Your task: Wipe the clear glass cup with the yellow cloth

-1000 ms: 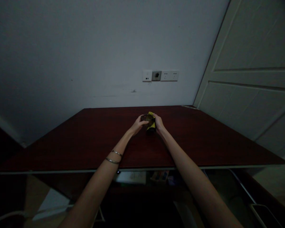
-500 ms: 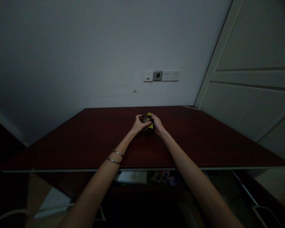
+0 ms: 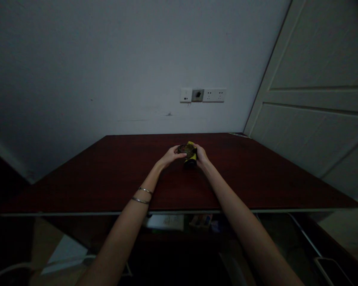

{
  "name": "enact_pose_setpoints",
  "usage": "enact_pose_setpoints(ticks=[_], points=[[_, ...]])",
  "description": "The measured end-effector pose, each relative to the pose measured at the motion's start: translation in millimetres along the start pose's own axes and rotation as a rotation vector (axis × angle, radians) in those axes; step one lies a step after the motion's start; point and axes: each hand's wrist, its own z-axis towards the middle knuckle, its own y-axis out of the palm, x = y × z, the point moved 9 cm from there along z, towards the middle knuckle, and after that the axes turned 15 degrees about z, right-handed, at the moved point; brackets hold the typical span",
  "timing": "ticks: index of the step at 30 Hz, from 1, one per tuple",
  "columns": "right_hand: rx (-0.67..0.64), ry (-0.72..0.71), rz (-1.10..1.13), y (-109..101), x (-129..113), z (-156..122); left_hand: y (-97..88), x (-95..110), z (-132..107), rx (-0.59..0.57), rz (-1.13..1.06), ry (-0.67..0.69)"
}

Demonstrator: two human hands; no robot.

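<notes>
My left hand (image 3: pixel 169 157) is closed around the rim of a round, dark, see-through piece (image 3: pixel 185 149), thumb along its near side. My right hand (image 3: pixel 202 156) grips the right side of a yellow-and-black object (image 3: pixel 191 160), which shows yellow at the top and a black rounded end toward me. The round piece lies against the yellow-and-black object and overlaps part of it, so I cannot tell whether they are joined. Both are just above or on the dark red tabletop (image 3: pixel 131 171); dim light hides their exact kind.
The tabletop meets a pale wall with sockets (image 3: pixel 214 95). A white panelled door (image 3: pixel 319 95) stands at the right. Below the table's front edge are a white box-like thing (image 3: pixel 167 222) and small items on a shelf. A phone-like object (image 3: pixel 332 272) lies at lower right.
My left hand has drawn slightly left, and the round piece has turned to face me more. My right hand and the yellow-and-black object have shifted a little right.
</notes>
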Motion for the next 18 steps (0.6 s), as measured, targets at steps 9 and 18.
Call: enact_pose_setpoints(ticks=[9, 18], points=[[-0.100, -0.191, -0.075, 9.4, 1.3, 6.5, -17.1, -1.8, -6.8, 0.346, 0.249, -0.048], [-0.036, -0.097, 0.006, -1.6, -2.3, 5.3, -0.3, -5.0, 0.5, 0.075, -0.035, -0.007]])
